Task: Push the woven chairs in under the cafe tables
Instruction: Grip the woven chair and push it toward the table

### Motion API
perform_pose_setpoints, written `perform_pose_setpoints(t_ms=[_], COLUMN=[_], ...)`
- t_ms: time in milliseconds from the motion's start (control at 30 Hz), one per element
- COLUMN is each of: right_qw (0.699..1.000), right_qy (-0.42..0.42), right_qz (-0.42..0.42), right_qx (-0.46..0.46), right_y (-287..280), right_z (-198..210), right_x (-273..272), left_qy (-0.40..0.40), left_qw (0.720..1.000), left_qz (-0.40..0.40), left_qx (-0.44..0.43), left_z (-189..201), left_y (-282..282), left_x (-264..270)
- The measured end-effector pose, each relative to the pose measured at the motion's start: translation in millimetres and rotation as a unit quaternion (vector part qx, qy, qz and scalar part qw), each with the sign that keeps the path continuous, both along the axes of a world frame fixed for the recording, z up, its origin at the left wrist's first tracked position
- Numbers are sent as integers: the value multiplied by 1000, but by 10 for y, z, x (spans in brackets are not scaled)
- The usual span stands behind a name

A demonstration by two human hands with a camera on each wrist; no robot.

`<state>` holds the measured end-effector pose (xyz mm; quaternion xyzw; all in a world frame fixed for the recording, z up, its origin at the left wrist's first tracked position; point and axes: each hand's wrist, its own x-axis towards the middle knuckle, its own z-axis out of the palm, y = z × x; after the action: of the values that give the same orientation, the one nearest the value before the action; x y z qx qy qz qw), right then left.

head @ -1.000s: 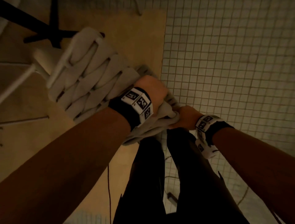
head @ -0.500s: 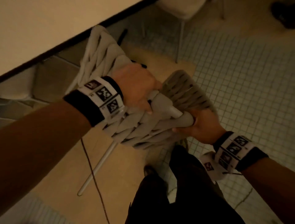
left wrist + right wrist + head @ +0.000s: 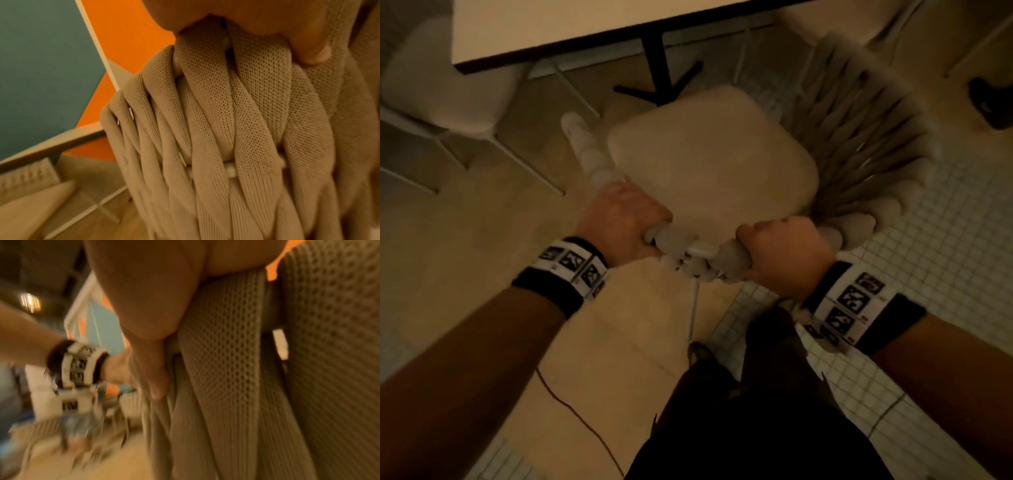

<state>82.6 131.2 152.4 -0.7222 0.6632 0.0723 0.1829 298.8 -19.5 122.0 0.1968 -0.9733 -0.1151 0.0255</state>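
Note:
A woven chair [image 3: 859, 144] with thick beige straps and a pale square seat cushion [image 3: 712, 157] stands in front of me, its seat facing a cafe table [image 3: 558, 27] with a black pedestal base [image 3: 657, 68]. My left hand [image 3: 625, 222] grips the top rail of the backrest on the left. My right hand [image 3: 784, 250] grips the same rail on the right. In the left wrist view the woven chair straps [image 3: 236, 129] hang below my curled fingers [image 3: 312, 53]. The right wrist view shows my thumb [image 3: 156, 382] pressed into the woven chair straps [image 3: 226, 369].
Another pale chair [image 3: 445, 85] sits at the table's left side, and thin chair legs [image 3: 976, 44] show at the upper right. A dark shoe [image 3: 993, 106] lies at the far right. A thin cable [image 3: 575, 414] runs across the floor by my legs.
The chair has turned so its seat cushion now shows and points at the table. My hands have shifted along the top rail, and the table's pedestal has come into view.

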Motion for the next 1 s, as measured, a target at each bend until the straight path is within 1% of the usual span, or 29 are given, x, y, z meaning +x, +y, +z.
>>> perform_pose_setpoints(t_ms=[33, 100, 167, 233, 300, 367, 433, 500, 567, 600, 633, 733, 833, 900, 1000], right_qw=[1000, 999, 998, 997, 996, 994, 995, 993, 991, 992, 993, 998, 994, 989, 976], right_qy=[6, -8, -24, -24, -33, -46, -56, -71, -82, -79, -70, -13, 45, 62, 93], right_qz=[9, 7, 3, -1, -13, -25, -31, -30, -3, 14, 26, 35, 62, 92, 135], right_qx=[16, 35, 53, 67, 80, 91, 82, 91, 102, 98, 86, 55, 72, 95, 142], right_y=[17, 53, 107, 172, 234, 269, 243, 253, 310, 358, 417, 559, 561, 475, 308], right_z=[-145, -455, -759, -1030, -1234, -1382, -1449, -1437, -1403, -1358, -1304, -1199, -1137, -1136, -1210], right_x=[131, 399, 643, 839, 1013, 1161, 1246, 1247, 1099, 955, 778, 92, -540, -770, -829], left_qy=[-19, -85, -147, -191, -220, -228, -229, -254, -325, -348, -354, -308, -261, -257, -249], left_qw=[1000, 996, 987, 979, 973, 971, 970, 964, 942, 934, 932, 943, 948, 944, 934], left_qz=[5, 22, 43, 55, 53, 67, 80, 82, 79, 74, 72, 83, 103, 109, 139], left_qx=[6, 29, 48, 51, 37, 2, -20, -7, 17, 26, 41, 96, 149, 174, 216], left_z=[-188, -519, -774, -986, -1116, -1225, -1245, -1183, -1118, -1082, -1053, -1027, -1079, -1120, -1264], left_y=[61, 177, 288, 403, 496, 556, 539, 556, 600, 649, 722, 995, 1249, 1408, 1586], left_x=[142, 403, 632, 791, 885, 966, 997, 985, 906, 837, 741, 372, -20, -245, -477])
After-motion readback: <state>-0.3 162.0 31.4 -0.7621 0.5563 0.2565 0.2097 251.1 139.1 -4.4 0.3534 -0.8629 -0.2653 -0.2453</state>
